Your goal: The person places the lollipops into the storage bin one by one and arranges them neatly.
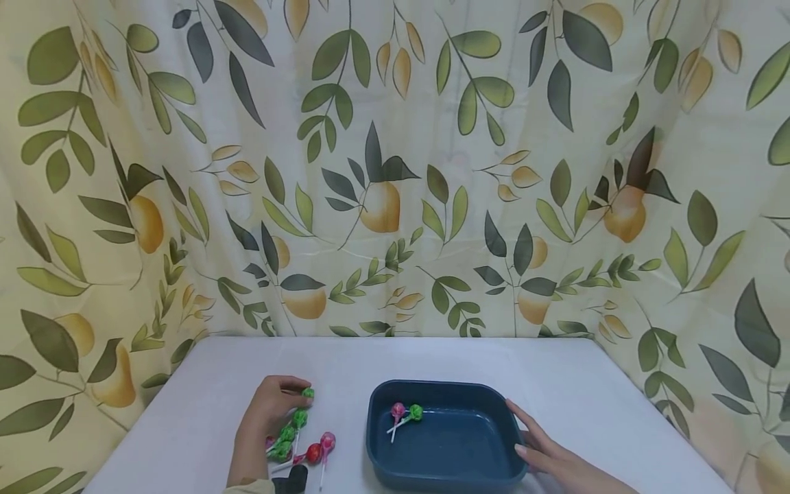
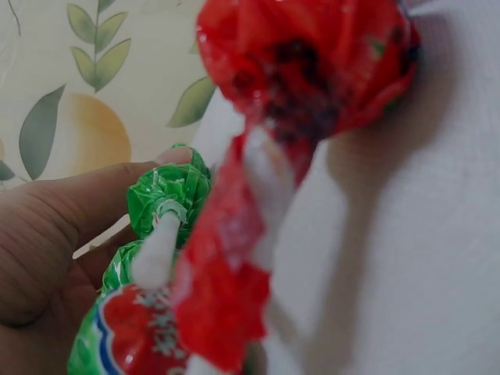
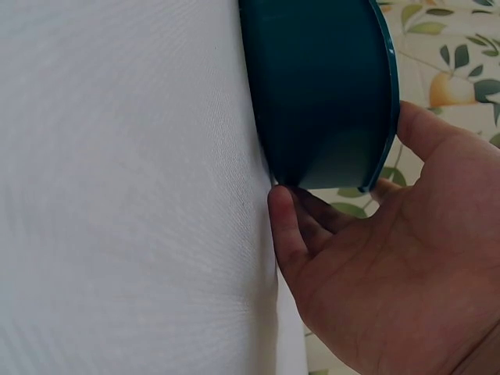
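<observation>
My left hand (image 1: 271, 405) is at the left of the table, thumb and fingertips pinching a green-wrapped lollipop (image 1: 308, 392) at the far end of a group. Below and beside it lie more green lollipops (image 1: 286, 433), a red one (image 1: 314, 453) and a pink one (image 1: 328, 441). In the left wrist view a red lollipop (image 2: 305, 62) looms close and partly covers the green ones (image 2: 168, 195). My right hand (image 1: 546, 453) holds the right end of a dark blue bin (image 1: 450, 473), thumb at its rim. Inside the bin lie a pink lollipop (image 1: 398, 410) and a green lollipop (image 1: 415, 412), sticks crossing.
A white-covered table (image 1: 345, 357) bears everything. Behind it and along both sides hangs a curtain (image 1: 395, 171) printed with leaves and fruit. The bin stands to the right of the loose lollipops, a strip of tabletop between them.
</observation>
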### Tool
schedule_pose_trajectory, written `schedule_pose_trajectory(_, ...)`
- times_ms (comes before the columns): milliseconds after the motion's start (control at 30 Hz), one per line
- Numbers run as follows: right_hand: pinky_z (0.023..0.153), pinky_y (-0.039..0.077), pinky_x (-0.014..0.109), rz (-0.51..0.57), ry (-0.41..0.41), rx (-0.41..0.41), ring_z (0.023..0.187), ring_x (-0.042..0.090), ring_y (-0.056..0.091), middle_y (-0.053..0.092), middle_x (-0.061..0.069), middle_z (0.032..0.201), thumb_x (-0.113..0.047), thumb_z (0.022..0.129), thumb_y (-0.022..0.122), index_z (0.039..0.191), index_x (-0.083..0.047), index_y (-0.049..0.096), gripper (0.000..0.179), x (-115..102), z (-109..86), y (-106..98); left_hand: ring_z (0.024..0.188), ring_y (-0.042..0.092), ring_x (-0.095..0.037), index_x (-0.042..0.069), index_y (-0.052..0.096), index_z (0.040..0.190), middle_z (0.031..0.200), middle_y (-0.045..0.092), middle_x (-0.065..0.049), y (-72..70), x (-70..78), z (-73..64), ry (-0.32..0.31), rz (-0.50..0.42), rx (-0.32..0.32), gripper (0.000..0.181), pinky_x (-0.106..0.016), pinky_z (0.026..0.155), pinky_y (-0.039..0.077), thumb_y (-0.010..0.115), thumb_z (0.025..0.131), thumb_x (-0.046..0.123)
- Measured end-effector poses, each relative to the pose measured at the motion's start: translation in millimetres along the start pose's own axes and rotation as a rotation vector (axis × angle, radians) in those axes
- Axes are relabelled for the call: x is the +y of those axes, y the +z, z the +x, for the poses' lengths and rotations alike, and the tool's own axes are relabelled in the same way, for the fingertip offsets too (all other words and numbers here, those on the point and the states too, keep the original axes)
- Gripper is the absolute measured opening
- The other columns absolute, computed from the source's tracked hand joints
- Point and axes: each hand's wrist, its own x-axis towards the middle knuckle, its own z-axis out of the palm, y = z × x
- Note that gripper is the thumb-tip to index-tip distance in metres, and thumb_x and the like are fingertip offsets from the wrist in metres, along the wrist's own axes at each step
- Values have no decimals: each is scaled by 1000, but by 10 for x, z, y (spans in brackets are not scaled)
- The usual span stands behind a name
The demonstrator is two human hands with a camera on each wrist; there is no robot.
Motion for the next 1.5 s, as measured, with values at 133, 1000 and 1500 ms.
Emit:
schedule_pose_trajectory(133, 92, 24, 87, 10, -5, -7, 139, 69, 17, 10, 45, 158, -46, 110, 42, 167, -20, -2, 76, -3, 7, 12, 93, 65, -25, 5, 79, 102, 99, 72, -4, -14, -29, -1, 22, 11, 6, 25, -54, 93, 48, 88, 79, 4)
schedule_pose_trajectory(1000, 92, 25, 87, 19, -4, -6, 138, 70, 16, 9, 45, 158, -46, 110, 42, 167, -20, -3, 76, 6, 0, 3, 112, 57, -33, 10, 77, 119, 124, 67, -12, -6, 184, 38, -51, -206, 154, 33, -49, 87, 48, 82, 91, 26)
schedule_pose_trajectory(1500, 91, 23, 88, -8, 10, 14, 137, 70, 22, 11, 45, 157, -47, 110, 42, 167, -22, -2, 76, 19, 7, 3, 102, 58, -28, 11, 79, 109, 115, 69, -7, 177, 515, -3, 34, -231, 127, 26, -40, 82, 49, 86, 87, 24)
